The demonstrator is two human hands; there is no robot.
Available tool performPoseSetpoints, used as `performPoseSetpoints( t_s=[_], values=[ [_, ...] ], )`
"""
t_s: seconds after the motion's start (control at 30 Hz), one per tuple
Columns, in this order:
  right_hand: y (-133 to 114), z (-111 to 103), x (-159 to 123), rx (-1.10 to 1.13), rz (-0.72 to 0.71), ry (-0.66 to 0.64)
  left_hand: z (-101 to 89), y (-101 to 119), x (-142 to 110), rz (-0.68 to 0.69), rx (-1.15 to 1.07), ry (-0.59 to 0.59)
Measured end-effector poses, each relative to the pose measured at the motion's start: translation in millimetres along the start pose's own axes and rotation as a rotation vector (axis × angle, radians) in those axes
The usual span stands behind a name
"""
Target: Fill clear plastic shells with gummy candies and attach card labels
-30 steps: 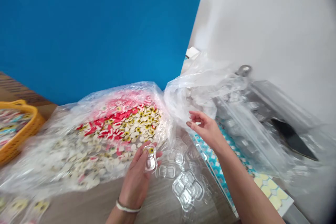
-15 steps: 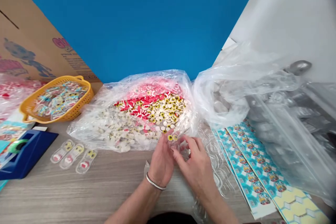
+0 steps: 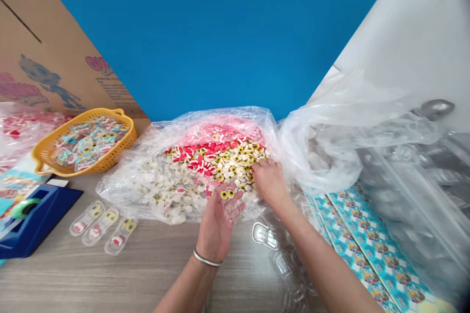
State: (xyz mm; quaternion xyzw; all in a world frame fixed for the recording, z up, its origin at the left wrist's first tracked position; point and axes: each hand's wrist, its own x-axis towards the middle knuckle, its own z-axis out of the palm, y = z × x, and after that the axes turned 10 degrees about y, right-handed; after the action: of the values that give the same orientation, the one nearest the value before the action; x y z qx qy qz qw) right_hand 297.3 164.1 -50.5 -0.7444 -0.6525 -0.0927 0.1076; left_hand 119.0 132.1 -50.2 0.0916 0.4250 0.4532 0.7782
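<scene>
Left hand (image 3: 216, 227) palm up, fingers lightly curled, grasping a clear blister shell (image 3: 232, 207) against the fingers. Two yellow eye discs (image 3: 226, 193) sit at the shell's upper end. Silver bangle (image 3: 207, 258) on that wrist. Shell is held just over the front edge of the open clear plastic bag (image 3: 121, 190), not resting on the table.

Right hand (image 3: 270, 183) is beside the left, fingertips (image 3: 255, 168) pushed into the pile of round white-and-yellow eye discs (image 3: 227, 161) inside the bag. Can't tell if it's pinching any pieces; fingers are hidden at the pile.

Red-and-white pieces (image 3: 194, 153) lie behind the discs in the same bag. One empty blister shell (image 3: 265, 235) on the wood-grain table (image 3: 154, 274) near the right forearm, more clear shells (image 3: 290, 274) stacked nearby. Three filled blisters (image 3: 103, 227) in a row left of the hands. Yellow plastic basket (image 3: 110, 156) of filled packs back left, blue tape dispenser (image 3: 33, 225) with green tape (image 3: 24, 208) front left. Teal printed card sheets (image 3: 367, 249) and a large clear bag of shells (image 3: 382, 142) on the right.
</scene>
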Motion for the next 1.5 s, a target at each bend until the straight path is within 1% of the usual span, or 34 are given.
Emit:
performPoseSetpoints(
  t_s=[0.03,0.1,0.13,0.2,0.27,0.3,0.33,0.43,0.5,0.57,0.63,0.7,0.73,0.87,0.93,1.0,1.1,1.17,1.23,1.37,1.5],
  values=[
    [1.4,2.4,3.1,-0.008,0.002,-0.001,0.1,0.3,1.9,-0.010,-0.003,-0.002],
    [3.7,0.2,2.0,0.037,0.027,0.021,0.2,0.9,5.0,-0.029,-0.013,-0.004],
    [3.9,-4.1,-1.9,0.110,0.041,0.043,0.4,1.3,6.2,-0.039,-0.021,-0.011],
    [0.1,-16.6,-15.4,0.338,0.057,0.087,1.4,1.7,7.3,-0.062,-0.043,-0.035],
    [-10.4,-29.5,-34.9,0.551,0.042,0.120,3.7,0.8,6.6,-0.069,-0.067,-0.061],
    [-17.9,-34.4,-45.9,0.597,0.026,0.135,5.4,-0.3,5.6,-0.067,-0.076,-0.071],
    [-26.4,-37.7,-57.0,0.596,0.003,0.144,7.4,-1.9,4.3,-0.062,-0.082,-0.077],
    [-51.2,-38.7,-84.9,0.459,-0.030,0.169,13.3,-8.3,-0.4,-0.038,-0.075,-0.082],
    [-62.3,-36.5,-94.6,0.405,0.005,0.166,15.7,-12.2,-3.3,-0.028,-0.060,-0.081],
    [-66.5,-36.6,-97.2,0.468,0.048,0.141,16.1,-14.4,-5.2,-0.044,-0.052,-0.087],
    [-63.2,-40.5,-96.4,0.616,0.090,0.108,15.1,-14.5,-6.1,-0.076,-0.064,-0.096],
    [-52.8,-46.7,-96.4,0.734,0.143,0.103,13.4,-13.2,-6.5,-0.098,-0.083,-0.108],
    [-45.3,-49.8,-97.6,0.755,0.177,0.110,12.5,-12.3,-6.7,-0.101,-0.086,-0.112],
    [-6.8,-56.4,-111.7,0.695,0.305,0.136,8.8,-9.1,-8.0,-0.087,0.017,-0.122],
    [10.7,-55.0,-122.1,0.638,0.324,0.130,6.9,-8.2,-9.0,-0.074,0.093,-0.137],
    [21.7,-50.9,-132.0,0.568,0.300,0.125,5.6,-8.1,-9.9,-0.070,0.143,-0.158],
    [24.7,-41.4,-140.9,0.461,0.212,0.139,5.1,-9.1,-11.5,-0.071,0.189,-0.170],
    [21.5,-34.7,-141.7,0.381,0.154,0.144,5.4,-10.3,-12.5,-0.068,0.206,-0.171],
    [18.1,-29.8,-139.6,0.309,0.119,0.121,5.5,-11.0,-13.5,-0.067,0.211,-0.176],
    [15.0,-27.4,-134.6,0.225,0.144,0.076,4.5,-10.7,-13.0,-0.069,0.179,-0.164],
    [11.1,-25.1,-133.0,0.252,0.160,0.101,3.6,-12.4,-9.7,-0.081,0.099,-0.121]
  ],
)
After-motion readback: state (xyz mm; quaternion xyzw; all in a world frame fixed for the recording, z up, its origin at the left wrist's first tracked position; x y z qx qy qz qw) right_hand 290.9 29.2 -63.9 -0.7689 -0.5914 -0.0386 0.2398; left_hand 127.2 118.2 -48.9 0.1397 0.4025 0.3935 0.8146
